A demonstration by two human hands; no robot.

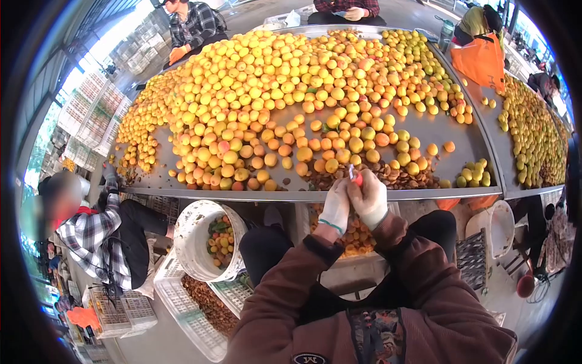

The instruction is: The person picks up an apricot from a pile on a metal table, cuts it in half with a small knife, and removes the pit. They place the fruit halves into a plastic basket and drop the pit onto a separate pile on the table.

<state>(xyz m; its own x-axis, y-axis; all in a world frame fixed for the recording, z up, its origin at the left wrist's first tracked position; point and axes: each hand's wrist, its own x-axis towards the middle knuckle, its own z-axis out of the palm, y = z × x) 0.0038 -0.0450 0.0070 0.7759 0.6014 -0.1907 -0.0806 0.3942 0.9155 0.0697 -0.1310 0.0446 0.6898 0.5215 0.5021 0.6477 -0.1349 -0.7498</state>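
Both my hands, in white gloves, meet just above the near rim of the metal table [273, 195]. My right hand [370, 199] is closed around a small knife [357, 178] with a red handle, its short pale blade pointing up and away. Close beside it, my left hand [334, 205] has its fingers curled together near the blade; whatever they hold is hidden. Ahead lies a large heap of yellow-orange apricots [260, 79]. Brown pits [406, 177] are piled on the table right by my hands. Under my wrists, a crate holds orange fruit pieces [356, 240].
A white bucket [187, 242] with fruit and leaves stands left of my knees, beside a white crate [182, 306] and brown pits. A co-worker [100, 233] sits at the left; others sit across the table. Greenish fruit [474, 174] lies at the right corner near another bucket [502, 229].
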